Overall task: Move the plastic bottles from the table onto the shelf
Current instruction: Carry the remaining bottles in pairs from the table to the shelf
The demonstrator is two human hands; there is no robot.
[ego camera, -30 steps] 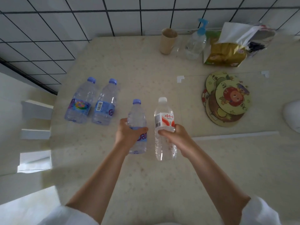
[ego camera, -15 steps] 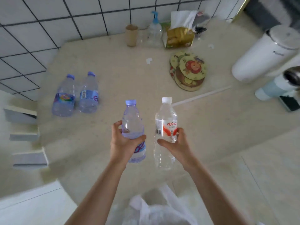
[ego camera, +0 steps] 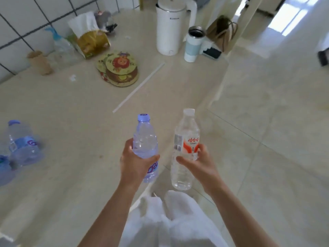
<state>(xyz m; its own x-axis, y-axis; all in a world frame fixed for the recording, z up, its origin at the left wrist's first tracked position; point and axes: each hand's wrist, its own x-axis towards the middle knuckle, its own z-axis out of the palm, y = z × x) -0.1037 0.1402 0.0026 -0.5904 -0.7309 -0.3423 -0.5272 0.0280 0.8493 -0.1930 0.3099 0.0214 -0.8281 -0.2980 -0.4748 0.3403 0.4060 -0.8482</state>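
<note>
Your left hand grips the blue-capped bottle, fingers wrapped round its middle. Your right hand pinches the white-capped bottle at its label, both bottles upright, apart.

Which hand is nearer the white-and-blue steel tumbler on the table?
Right. The right hand lies below the tumbler, gripping the white-capped bottle; the left hand is further left.

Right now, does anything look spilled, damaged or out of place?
Nothing is spilled or damaged. Both held bottles are capped: blue-cap bottle in the left hand, white-cap bottle in the right hand. The bottles at the left edge are too blurred to judge.
</note>
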